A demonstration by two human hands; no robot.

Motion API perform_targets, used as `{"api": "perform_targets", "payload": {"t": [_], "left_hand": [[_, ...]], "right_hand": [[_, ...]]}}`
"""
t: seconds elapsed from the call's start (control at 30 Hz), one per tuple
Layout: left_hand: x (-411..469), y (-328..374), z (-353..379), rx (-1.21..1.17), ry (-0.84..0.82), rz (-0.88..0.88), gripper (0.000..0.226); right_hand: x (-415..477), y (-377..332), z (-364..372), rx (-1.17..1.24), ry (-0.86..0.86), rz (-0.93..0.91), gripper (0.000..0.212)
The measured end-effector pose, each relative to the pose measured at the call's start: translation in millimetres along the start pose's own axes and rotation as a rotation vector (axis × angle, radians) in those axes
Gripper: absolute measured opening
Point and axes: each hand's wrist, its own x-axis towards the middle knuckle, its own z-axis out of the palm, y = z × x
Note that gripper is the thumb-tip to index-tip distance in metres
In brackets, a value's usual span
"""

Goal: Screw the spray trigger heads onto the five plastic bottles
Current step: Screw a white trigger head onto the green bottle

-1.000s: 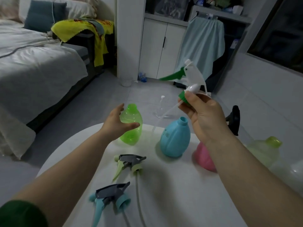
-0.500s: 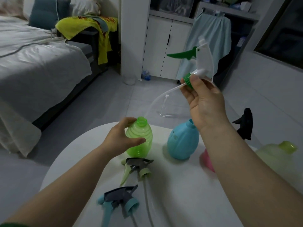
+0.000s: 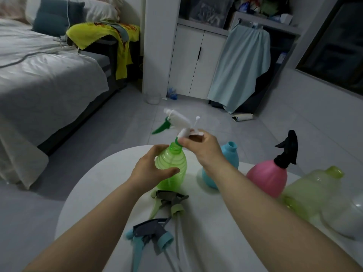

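Left hand [image 3: 150, 170] is gripping the translucent green plastic bottle [image 3: 173, 163], standing on the round white table [image 3: 98, 185]; right hand [image 3: 203, 149] is pinching the white spray trigger head with green lever [image 3: 179, 119] at its neck. An open-necked blue plastic bottle [image 3: 230, 151] is standing just behind.

Green bottle [image 3: 172, 167], white-green trigger head [image 3: 177, 122], blue bottle [image 3: 230, 156], pink bottle [image 3: 267, 178], black head [image 3: 287, 150].

A bed covered in a rumpled grey sheet [image 3: 49, 79] is seen at nine o'clock. A yellow cloth [image 3: 94, 36] is draped over dark furniture at eleven. A white two-door cabinet [image 3: 192, 61] is set at twelve, a pale blue fabric [image 3: 241, 65] is hung at one, and a white cylindrical roll [image 3: 242, 117] is laid on the grey tiled floor [image 3: 127, 118] near its hem.
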Motion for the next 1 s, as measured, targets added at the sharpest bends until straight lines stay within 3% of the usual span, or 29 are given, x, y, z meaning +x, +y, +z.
{"api": "perform_targets", "payload": {"t": [0.17,0.3,0.47,0.6,0.83,1.0], "left_hand": [[1.2,-2.0,0.5,-0.019,-0.007,-0.003,0.06],[1.2,-2.9,1.0,-0.019,0.003,-0.002,0.06],[1.9,-3.4,0.1,-0.004,-0.012,-0.024,0.061],[2.9,-3.4,0.4,0.007,-0.006,-0.043,0.064],[1.9,-3.2,0.8,0.018,-0.002,-0.048,0.067],[2.5,-0.4,1.1,0.077,0.0,-0.041,0.063]], "right_hand": [[6.2,0.6,-3.6,-0.182,-0.053,-0.001,0.024],[13.9,-9.8,-10.6,-0.355,-0.179,0.062,0.023],[22.8,-30.6,-7.9,-0.61,-0.322,0.005,0.033],[23.1,-36.8,-3.4,-0.72,-0.419,-0.009,0.03],[24.6,-44.5,4.9,-0.931,-0.465,-0.039,0.029],[20.5,-35.1,10.4,-0.988,-0.317,-0.004,0.033]]}}
